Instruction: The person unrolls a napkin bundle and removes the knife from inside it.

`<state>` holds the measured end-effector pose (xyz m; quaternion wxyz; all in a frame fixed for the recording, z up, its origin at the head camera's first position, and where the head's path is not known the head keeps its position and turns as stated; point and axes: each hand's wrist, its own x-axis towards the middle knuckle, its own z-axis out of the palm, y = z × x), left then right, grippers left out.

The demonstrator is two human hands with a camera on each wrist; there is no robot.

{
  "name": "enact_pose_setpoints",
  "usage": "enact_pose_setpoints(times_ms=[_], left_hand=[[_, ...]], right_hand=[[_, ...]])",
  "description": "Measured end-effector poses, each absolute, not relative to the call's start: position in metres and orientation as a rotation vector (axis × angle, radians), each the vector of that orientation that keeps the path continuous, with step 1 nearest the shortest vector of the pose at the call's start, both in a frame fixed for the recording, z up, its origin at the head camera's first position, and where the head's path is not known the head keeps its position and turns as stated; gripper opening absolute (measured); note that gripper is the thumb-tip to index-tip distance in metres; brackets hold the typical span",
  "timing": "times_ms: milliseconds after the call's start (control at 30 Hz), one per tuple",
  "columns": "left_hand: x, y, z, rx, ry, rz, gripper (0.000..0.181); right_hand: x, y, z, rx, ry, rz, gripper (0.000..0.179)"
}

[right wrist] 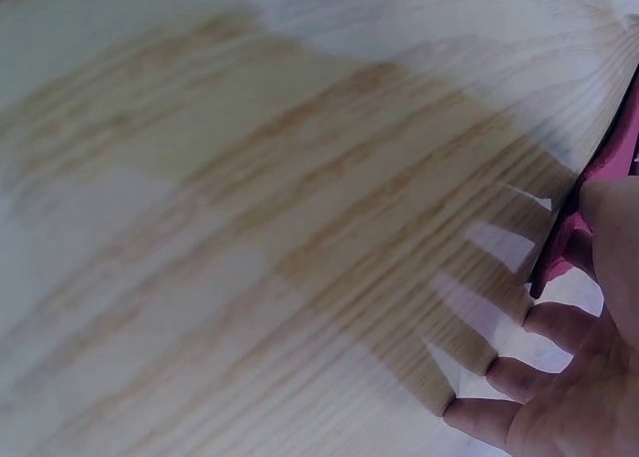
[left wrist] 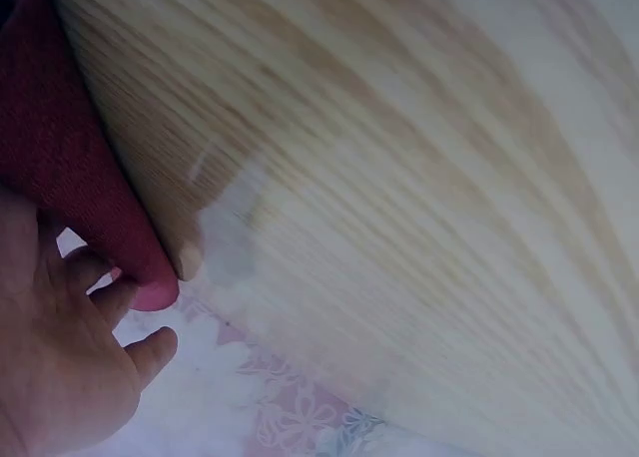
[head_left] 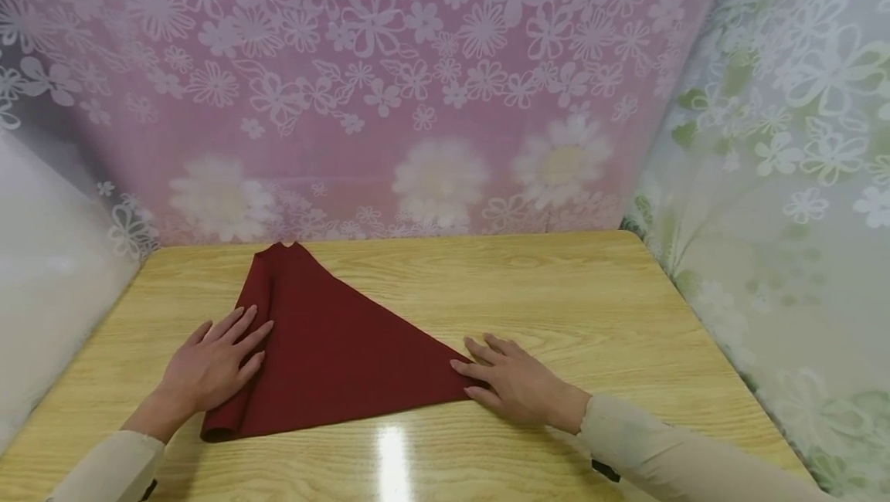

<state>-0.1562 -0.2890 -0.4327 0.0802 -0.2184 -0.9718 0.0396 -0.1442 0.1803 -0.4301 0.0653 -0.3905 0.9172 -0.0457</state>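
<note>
A dark red cloth [head_left: 348, 355], folded to a rough triangle, lies on the wooden table. Its left side is rolled over into a thick fold [head_left: 259, 293], and the right side narrows to a point. My left hand [head_left: 212, 367] rests on the rolled edge with fingers spread and fairly straight. At the pointed right end, my right hand [head_left: 518, 382] touches the cloth with its fingertips, fingers extended. In the left wrist view the cloth [left wrist: 85, 148] rises in a rounded fold beside the fingers. The right wrist view shows the cloth's thin edge [right wrist: 589, 203] near the thumb.
The wood-grain table [head_left: 556, 286] has rounded far corners. A pink flowered curtain [head_left: 348, 100] hangs along its far edge, a pale flowered one [head_left: 786, 201] along the right, and a whitish sheet [head_left: 56, 278] on the left. Light glares off the table's near side.
</note>
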Motion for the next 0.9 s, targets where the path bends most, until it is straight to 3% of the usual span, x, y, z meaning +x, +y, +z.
enact_pose_setpoints(times_ms=[900], left_hand=[[-0.1556,-0.2927,-0.4344,-0.623,-3.04,0.011,0.058]], right_hand=[[-0.1439,0.1809,-0.4338,-1.179,2.792,-0.136,0.048]])
